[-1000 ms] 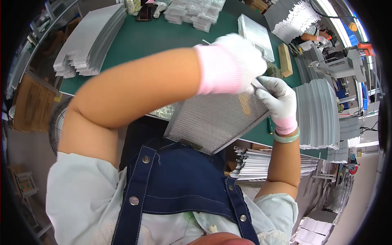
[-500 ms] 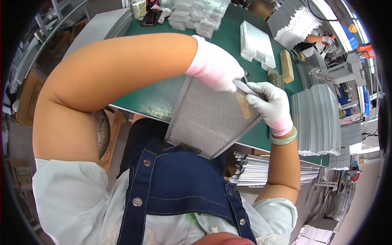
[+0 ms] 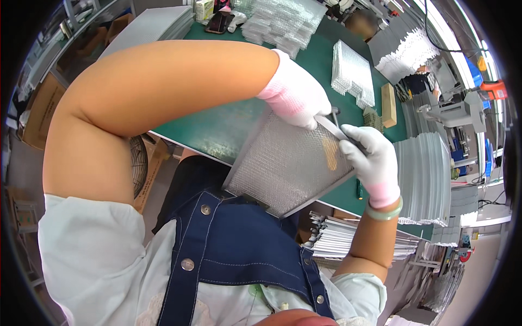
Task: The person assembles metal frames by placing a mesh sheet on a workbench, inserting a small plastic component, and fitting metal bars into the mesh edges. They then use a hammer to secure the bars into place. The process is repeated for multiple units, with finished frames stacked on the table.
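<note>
A mesh filter panel (image 3: pixel 288 168) with a thin grey metal frame lies tilted, its near end against my apron and its far part over the green table. Above its far right corner, my left hand (image 3: pixel 302 98), in a white and pink glove, is closed on one end of a flat metal strip (image 3: pixel 329 128). At the strip's other end my right hand (image 3: pixel 375 157), gloved too, pinches with thumb and fingers. Whether the strip is joined to the frame cannot be seen. A small dark tool (image 3: pixel 335 113) shows just beyond my left fingertips; most of it is hidden.
On the green table (image 3: pixel 217 130) stand stacked mesh sheets (image 3: pixel 283 24), a smaller mesh stack (image 3: pixel 352 73) and a wooden block (image 3: pixel 389 105). Grey frame strips (image 3: pixel 424 174) are piled at right, near a bench machine (image 3: pixel 462 114). A phone (image 3: pixel 219 23) lies far left.
The view has shifted, so the table and panel sit slightly lower and farther right. Both hands keep hold of the strip. A co-worker's gloved hand at far right has moved mostly out of sight.
</note>
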Available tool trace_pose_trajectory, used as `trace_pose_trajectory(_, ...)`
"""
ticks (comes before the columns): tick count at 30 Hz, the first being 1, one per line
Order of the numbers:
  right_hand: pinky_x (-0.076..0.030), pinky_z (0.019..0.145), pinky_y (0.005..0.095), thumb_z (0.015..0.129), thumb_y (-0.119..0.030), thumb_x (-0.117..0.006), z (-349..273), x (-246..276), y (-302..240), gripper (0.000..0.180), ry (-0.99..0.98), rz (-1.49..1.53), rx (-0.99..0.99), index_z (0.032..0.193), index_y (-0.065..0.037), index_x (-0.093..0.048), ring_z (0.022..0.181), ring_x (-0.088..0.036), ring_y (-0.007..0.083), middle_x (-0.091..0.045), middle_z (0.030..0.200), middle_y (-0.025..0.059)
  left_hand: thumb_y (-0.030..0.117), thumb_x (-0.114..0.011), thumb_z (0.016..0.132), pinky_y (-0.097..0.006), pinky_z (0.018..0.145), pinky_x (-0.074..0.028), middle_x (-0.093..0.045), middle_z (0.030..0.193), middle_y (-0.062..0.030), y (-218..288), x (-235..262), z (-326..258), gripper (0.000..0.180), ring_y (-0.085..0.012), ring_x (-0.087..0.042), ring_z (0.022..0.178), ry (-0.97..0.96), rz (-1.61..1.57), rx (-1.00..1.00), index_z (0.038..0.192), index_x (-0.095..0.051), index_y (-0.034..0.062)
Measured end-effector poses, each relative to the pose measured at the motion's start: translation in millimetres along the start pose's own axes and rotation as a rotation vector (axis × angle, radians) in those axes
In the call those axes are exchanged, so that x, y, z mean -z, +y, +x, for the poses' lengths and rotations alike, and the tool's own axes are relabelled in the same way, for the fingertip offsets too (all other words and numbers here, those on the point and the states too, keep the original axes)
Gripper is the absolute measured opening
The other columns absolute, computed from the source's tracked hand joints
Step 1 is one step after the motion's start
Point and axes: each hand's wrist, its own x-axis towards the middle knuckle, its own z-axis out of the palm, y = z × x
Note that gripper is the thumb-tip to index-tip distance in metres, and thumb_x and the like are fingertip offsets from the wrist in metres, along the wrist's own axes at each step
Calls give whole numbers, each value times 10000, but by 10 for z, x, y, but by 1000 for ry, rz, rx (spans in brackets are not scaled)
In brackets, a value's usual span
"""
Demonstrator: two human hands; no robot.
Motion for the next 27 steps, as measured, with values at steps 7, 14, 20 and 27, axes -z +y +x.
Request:
trace_pose_trajectory(7, -535, 786, 342, 857, -115, -710, 128, -212, -176, 244, 2, 155, -193, 1084, -27, -697, 865, -686, 302, -691, 948, 161, 291, -670, 871, -438, 806, -525, -673, 909, -138, 30, 158, -7, 281, -333, -669, 912, -73, 114, -9, 986, -660, 35)
trace_pose_trajectory(14, -536, 722, 350, 871, -174, -713, 126, -303, -229, 205, 107, 66, -76, 1033, -48, -707, 788, -681, 300, -690, 873, 140, 261, -683, 861, -432, 805, -540, -685, 844, -148, -53, -128, -56, 239, -334, -680, 879, 155, 141, -52, 943, -682, 37)
trace_pose_trajectory(20, -473, 570, 404, 913, -326, -667, 117, -453, -78, 257, 229, -329, 12, 800, -98, -633, 639, -613, 327, -592, 687, 118, 298, -737, 783, -440, 840, -519, -636, 842, -114, -78, -413, -136, 310, -332, -626, 865, 610, 262, -13, 942, -628, 55)
trace_pose_trajectory(27, -466, 560, 378, 905, -293, -685, 90, -480, 52, 240, 274, -235, -26, 780, -92, -647, 616, -612, 311, -595, 676, 115, 343, -763, 771, -414, 750, -489, -595, 777, -90, -187, -955, -118, 393, -299, -599, 775, 1172, 61, 187, 990, -667, 31)
